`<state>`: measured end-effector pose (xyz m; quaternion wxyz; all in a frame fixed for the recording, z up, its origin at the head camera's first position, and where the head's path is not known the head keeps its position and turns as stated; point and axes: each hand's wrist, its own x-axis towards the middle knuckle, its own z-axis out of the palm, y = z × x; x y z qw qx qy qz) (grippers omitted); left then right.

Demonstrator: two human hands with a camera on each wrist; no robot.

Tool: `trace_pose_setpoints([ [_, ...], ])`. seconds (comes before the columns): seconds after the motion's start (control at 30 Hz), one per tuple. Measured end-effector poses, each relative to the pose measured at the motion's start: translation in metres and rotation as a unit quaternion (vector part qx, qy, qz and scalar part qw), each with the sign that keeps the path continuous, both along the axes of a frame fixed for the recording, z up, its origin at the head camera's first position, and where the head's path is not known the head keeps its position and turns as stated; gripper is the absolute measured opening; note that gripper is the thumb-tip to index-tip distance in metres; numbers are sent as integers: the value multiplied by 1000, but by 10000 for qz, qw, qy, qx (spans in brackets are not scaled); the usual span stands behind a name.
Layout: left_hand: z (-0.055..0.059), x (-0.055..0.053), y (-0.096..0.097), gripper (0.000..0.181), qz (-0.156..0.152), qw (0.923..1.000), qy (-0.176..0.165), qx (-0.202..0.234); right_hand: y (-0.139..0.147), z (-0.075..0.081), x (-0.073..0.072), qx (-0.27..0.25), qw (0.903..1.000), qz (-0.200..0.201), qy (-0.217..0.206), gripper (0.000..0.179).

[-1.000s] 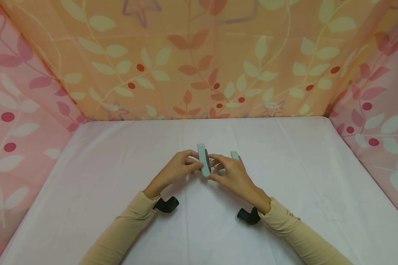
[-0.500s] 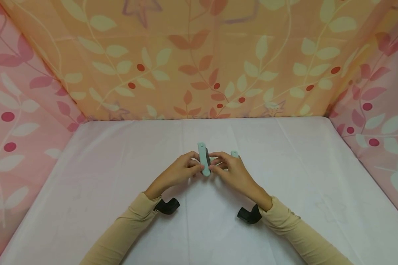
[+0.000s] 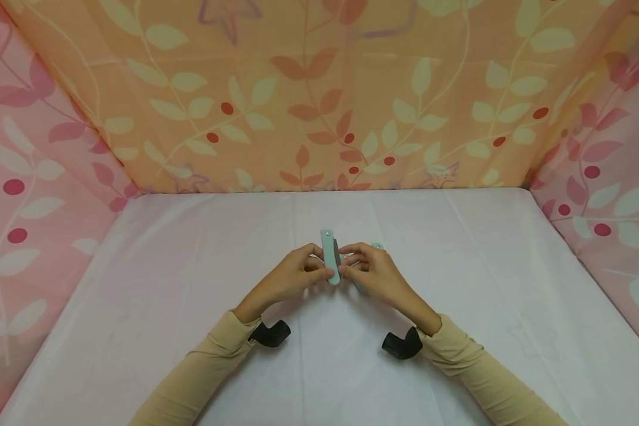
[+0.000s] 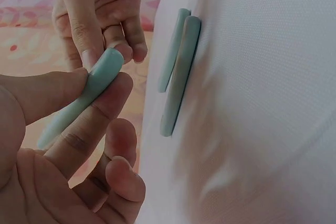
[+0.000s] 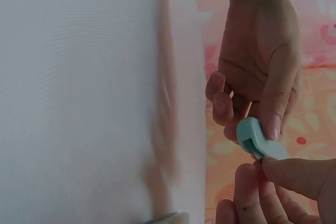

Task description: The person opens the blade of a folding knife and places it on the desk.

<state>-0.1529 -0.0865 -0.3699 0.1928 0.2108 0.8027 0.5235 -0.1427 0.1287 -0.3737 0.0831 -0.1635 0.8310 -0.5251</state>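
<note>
A mint-green folding knife [image 3: 329,254] with a rivet near its far end is held up over the table. My left hand [image 3: 284,275] pinches its handle [image 4: 102,74] between thumb and fingers. My right hand [image 3: 378,275] pinches at the grey blade [image 3: 336,251] along the handle's right side. In the right wrist view the handle end [image 5: 249,132] shows a slot, and the right fingertips cover much of the blade. Two more mint-green slim pieces lie side by side on the cloth, a longer one [image 4: 181,77] and another [image 4: 173,51], mostly hidden behind the right hand in the head view.
A white cloth [image 3: 245,225] covers the table. Patterned orange fabric [image 3: 319,118] stands at the back, with pink fabric [image 3: 21,207] along the left and right sides. A black wrist mount [image 3: 270,333] sits at the left cuff, another black mount [image 3: 402,343] at the right.
Both hands and the knife have shifted slightly to the right. The right thumb has moved up and closed in on the blade, and the right hand now covers more of the pieces behind it.
</note>
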Motion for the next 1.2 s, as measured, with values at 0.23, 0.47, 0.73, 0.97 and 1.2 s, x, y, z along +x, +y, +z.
trace_pose_setpoints([
  [0.23, -1, -1, -1, 27, -112, 9997, 140, -135, 1, 4, -1, -37, 9996, 158, -238, 32],
  [0.47, -1, -2, -3, 27, -296, 9991, 200, -225, 6, 5, -2, 170, 9989, 237, -366, 31],
  [0.73, -1, -3, -5, 27, -409, 9989, 77, -237, 14, 6, -4, 188, 9980, 406, -440, 30],
  [0.97, 0, -2, -5, 30, -247, 9993, 137, -252, 15, 3, -4, 305, 9986, 362, -241, 33],
  [1.2, 1, -1, -4, 34, -107, 9997, 69, -200, 12, 1, -5, 338, 9986, 308, -266, 33],
])
